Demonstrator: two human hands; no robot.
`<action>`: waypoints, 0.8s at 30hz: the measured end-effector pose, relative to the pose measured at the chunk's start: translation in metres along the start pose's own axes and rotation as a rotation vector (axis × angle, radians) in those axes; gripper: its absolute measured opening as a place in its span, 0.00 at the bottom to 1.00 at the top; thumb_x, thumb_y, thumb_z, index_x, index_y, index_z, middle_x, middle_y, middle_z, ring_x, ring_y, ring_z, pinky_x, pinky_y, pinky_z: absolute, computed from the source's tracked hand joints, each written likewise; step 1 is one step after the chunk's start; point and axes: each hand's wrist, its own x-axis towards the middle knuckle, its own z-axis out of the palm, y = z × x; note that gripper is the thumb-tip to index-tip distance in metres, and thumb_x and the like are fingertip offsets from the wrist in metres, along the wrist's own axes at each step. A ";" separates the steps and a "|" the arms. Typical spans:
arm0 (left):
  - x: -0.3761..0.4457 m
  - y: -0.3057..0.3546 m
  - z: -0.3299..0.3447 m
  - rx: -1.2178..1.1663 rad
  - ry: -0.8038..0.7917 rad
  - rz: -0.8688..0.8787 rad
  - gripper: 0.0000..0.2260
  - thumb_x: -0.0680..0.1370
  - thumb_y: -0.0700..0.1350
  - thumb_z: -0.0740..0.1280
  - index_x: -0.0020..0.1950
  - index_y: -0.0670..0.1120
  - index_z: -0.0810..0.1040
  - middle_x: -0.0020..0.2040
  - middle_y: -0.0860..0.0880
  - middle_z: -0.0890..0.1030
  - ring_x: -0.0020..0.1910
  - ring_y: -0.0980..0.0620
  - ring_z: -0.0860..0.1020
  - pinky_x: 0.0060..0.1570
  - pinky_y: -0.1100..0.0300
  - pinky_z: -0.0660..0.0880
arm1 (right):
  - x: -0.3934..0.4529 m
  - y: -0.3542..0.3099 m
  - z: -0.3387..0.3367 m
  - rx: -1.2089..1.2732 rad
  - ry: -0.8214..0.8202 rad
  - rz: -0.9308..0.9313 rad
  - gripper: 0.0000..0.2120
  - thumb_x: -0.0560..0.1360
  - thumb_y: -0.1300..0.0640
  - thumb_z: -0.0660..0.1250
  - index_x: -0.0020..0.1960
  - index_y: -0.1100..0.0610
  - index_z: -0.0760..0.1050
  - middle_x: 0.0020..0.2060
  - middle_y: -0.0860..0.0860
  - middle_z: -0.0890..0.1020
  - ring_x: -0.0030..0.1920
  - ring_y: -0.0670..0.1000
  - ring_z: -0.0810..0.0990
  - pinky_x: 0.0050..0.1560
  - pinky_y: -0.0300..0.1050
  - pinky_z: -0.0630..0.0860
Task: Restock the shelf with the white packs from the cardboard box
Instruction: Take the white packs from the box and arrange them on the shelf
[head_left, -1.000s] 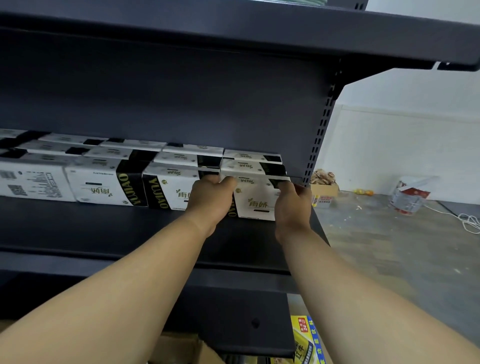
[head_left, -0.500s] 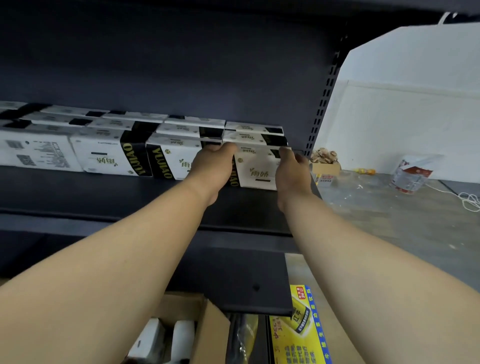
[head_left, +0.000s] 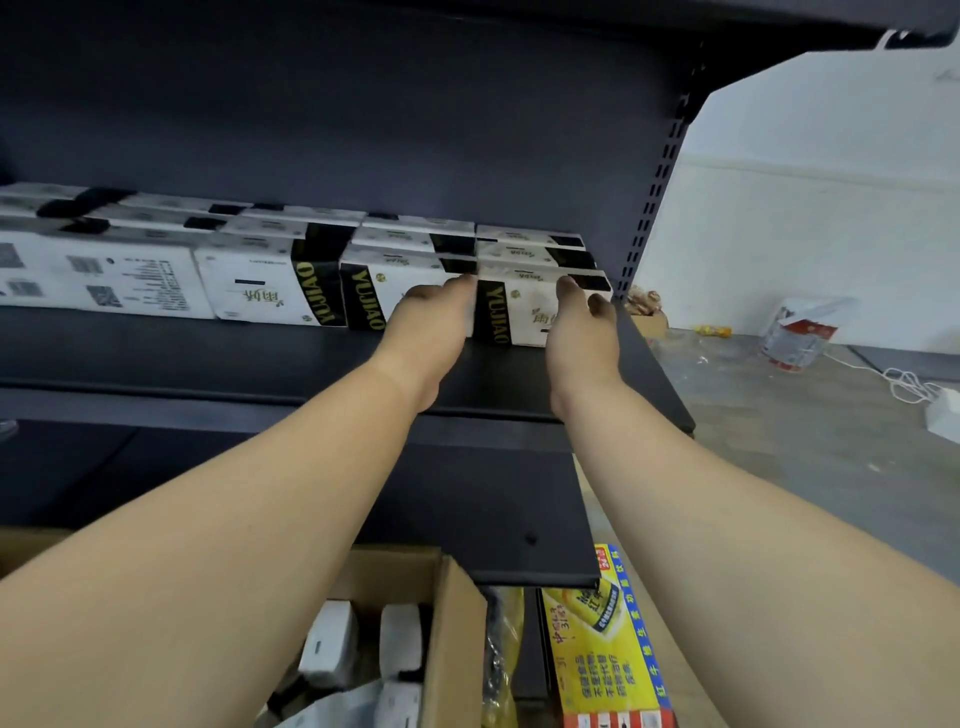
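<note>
We stand at the dark metal shelf unit (head_left: 260, 358). Its middle board carries rows of white rectangular packs with black-and-gold bands (head_left: 270, 291), three deep from front edge to back panel. The rows run left to right and end near the perforated upright at the right.

Below, at the bottom of the view, sits the open brown cardboard box (head_left: 452, 613). More white packs (head_left: 332, 639) lie inside it, jumbled, partly hidden by our left forearm. A yellow printed carton (head_left: 602, 649) stands just beside the box on the right. Beyond the shelf end, on the grey floor, we note a red-and-white bag (head_left: 800, 338) and a white cable, well apart from the work.

The end pack at the front right of the row (head_left: 524, 312) is the one in hand. Its long axis runs left to right along the shelf; the black band faces us at its left end. It lies directly ahead of both hands, between them. Left hand (head_left: 431, 327) sits at the seam between this pack and its left neighbour. Right hand (head_left: 582, 332) covers the right part of its front face. Both are about equally near.

Fingers: on the left hand they reach to the pack's top left corner, fairly straight, touching. On the right hand they curl over the top front edge, thumb side hidden. Whether either hand truly grips or only presses, we cannot tell with certainty; it reads as squaring the pack into line. Next fetch calls for reaching down to the box.
</note>
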 end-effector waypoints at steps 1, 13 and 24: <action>-0.003 -0.002 -0.012 -0.005 -0.009 0.002 0.17 0.79 0.58 0.63 0.62 0.48 0.73 0.48 0.56 0.73 0.56 0.51 0.73 0.65 0.51 0.70 | -0.010 0.000 0.008 -0.008 -0.003 -0.001 0.31 0.80 0.44 0.60 0.79 0.50 0.55 0.74 0.51 0.66 0.72 0.56 0.66 0.66 0.51 0.63; -0.063 -0.019 -0.256 0.077 0.183 0.015 0.09 0.80 0.57 0.60 0.44 0.53 0.69 0.43 0.55 0.72 0.50 0.52 0.74 0.59 0.54 0.72 | -0.177 0.040 0.199 0.009 -0.225 -0.059 0.30 0.80 0.43 0.59 0.79 0.52 0.57 0.74 0.49 0.66 0.72 0.52 0.65 0.67 0.48 0.62; -0.082 -0.044 -0.365 0.025 0.377 -0.076 0.11 0.79 0.57 0.60 0.40 0.56 0.67 0.43 0.55 0.71 0.49 0.53 0.73 0.63 0.50 0.71 | -0.249 0.078 0.287 -0.020 -0.497 0.134 0.29 0.81 0.40 0.58 0.78 0.51 0.58 0.73 0.48 0.66 0.67 0.48 0.66 0.61 0.45 0.61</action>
